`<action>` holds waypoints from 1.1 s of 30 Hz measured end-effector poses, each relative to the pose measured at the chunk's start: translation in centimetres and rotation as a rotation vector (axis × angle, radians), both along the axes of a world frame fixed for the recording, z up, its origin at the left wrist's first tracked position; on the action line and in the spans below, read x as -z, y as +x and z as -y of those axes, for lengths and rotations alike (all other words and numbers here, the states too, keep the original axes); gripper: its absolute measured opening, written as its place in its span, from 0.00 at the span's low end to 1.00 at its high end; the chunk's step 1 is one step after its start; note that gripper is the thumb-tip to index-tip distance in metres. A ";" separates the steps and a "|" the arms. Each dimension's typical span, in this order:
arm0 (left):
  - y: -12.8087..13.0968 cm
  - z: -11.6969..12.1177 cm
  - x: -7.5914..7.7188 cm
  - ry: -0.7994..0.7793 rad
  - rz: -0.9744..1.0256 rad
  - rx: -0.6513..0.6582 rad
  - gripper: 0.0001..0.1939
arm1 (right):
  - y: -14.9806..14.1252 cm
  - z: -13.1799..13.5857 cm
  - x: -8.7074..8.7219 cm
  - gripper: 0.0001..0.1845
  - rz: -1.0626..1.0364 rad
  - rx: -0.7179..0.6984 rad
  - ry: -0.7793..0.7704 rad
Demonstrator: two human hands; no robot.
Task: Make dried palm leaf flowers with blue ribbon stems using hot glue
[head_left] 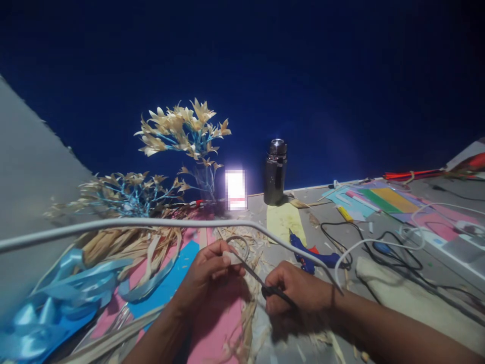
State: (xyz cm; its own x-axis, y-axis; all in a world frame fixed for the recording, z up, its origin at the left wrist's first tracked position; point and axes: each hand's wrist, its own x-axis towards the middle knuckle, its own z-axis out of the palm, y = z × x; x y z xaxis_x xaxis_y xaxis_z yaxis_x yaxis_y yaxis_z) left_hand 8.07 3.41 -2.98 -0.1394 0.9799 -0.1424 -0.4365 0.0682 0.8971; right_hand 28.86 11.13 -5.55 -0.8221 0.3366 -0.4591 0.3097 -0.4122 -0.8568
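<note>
My left hand (212,265) pinches a pale strip of dried husk (235,259) between thumb and fingers. A curled end of the strip loops up beyond the fingertips. Closed round the dark handles of a pair of scissors (254,274) is my right hand (293,287). The scissor blades point up and left and meet the strip at my left fingertips; whether they are parted I cannot tell. Beneath both hands lie a pink sheet (215,328) and scattered husk scraps (248,323).
A thick white tube (151,222) arches across in front of my hands. Blue ribbon (71,283) and husk strips lie left. Cream artificial flowers (174,126), a bright light (235,187) and a flask (276,174) stand behind. Rightward are a blue glue gun (310,255), cords and a power strip (447,258).
</note>
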 end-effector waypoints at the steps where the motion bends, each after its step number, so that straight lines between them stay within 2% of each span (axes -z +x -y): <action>1: 0.0 0.0 -0.1 0.004 -0.011 0.008 0.11 | 0.0 -0.1 0.0 0.24 0.005 -0.012 0.005; 7: -0.1 0.1 -0.5 -0.013 -0.040 0.014 0.11 | 0.2 -0.5 0.1 0.24 -0.019 -0.070 0.063; 20: -0.5 0.1 -0.4 0.014 -0.049 0.083 0.10 | 0.1 -0.1 -1.0 0.21 0.084 -0.058 0.121; 23: -0.4 0.0 -0.4 0.006 -0.081 0.080 0.10 | 0.3 -0.1 -1.0 0.18 0.049 -0.101 0.122; 25: -0.4 0.0 -0.4 -0.002 -0.086 0.087 0.10 | 0.3 -0.1 -0.7 0.19 -0.024 -0.113 0.127; 27: -0.2 0.0 -0.2 -0.011 -0.067 0.091 0.11 | 0.1 -0.1 -0.3 0.21 -0.117 -0.035 0.116; 29: 0.2 0.0 0.0 -0.025 -0.026 0.081 0.11 | -0.1 -0.1 -0.1 0.22 -0.198 0.119 0.120; 31: 0.9 0.1 0.3 -0.041 0.040 0.063 0.12 | -0.4 -0.2 -0.3 0.24 -0.264 0.260 0.176; 33: 1.7 0.2 0.8 -0.069 0.099 0.066 0.13 | -0.5 -0.3 -0.7 0.25 -0.317 0.330 0.238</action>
